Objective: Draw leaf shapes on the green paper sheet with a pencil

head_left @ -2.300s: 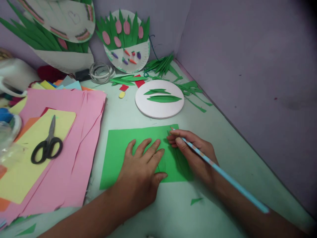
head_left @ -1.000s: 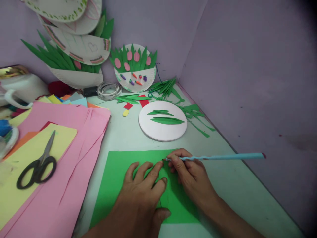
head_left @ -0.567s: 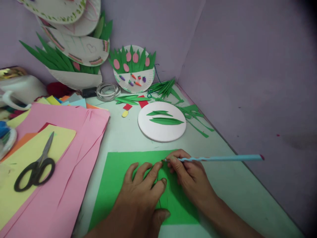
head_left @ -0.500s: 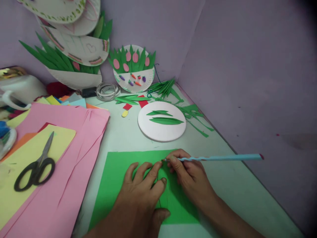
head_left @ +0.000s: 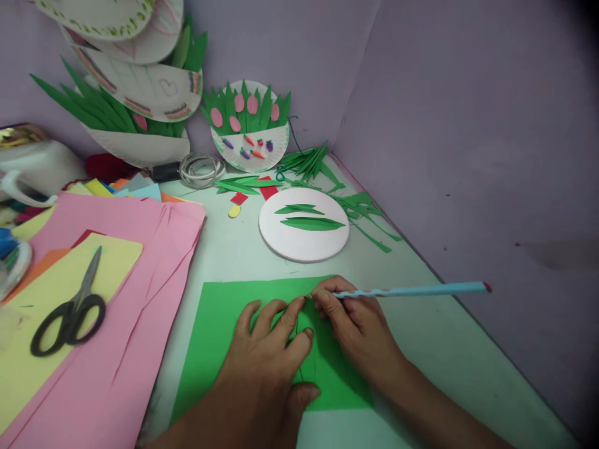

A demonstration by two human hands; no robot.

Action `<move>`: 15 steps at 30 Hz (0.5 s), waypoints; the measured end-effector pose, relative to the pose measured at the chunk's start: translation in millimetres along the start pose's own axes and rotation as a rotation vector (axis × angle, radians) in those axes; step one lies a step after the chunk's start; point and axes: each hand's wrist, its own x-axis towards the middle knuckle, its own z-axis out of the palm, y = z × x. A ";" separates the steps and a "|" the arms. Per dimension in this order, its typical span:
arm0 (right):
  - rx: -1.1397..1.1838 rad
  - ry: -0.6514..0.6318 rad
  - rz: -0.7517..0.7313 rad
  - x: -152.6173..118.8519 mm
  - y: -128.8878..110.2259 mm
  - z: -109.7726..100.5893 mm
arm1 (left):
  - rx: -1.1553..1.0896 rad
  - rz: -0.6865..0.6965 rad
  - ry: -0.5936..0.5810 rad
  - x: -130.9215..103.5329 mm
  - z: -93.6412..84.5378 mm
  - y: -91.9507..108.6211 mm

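Note:
A green sheet of paper [head_left: 206, 349] lies flat on the table in front of me. My left hand [head_left: 269, 349] presses on it with fingers spread. A thin dark drawn line runs down the sheet between thumb and forefinger. My right hand [head_left: 353, 318] pinches a light blue pencil [head_left: 421, 290] close to its point. The pencil tip meets the paper right beside my left forefinger, and its long end sticks out to the right. Beyond the sheet, green paper leaves [head_left: 313, 223] rest on a white oval disc [head_left: 276, 246].
Black-handled scissors [head_left: 72, 312] lie on yellow paper [head_left: 119, 249] over pink sheets [head_left: 173, 231] at the left. Decorated paper plates [head_left: 250, 149] lean on the purple wall. A coiled cable [head_left: 201, 171] and green paper scraps [head_left: 365, 209] sit at the back; the wall bounds the table's right side.
The view has shifted slightly. Both hands keep nearly the same place on the green sheet, with the pencil tip still by the left forefinger.

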 end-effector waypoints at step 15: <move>0.011 0.003 0.003 -2.9 -0.2 -1.4 | 0.027 0.027 -0.011 -1.4 -2.9 0.5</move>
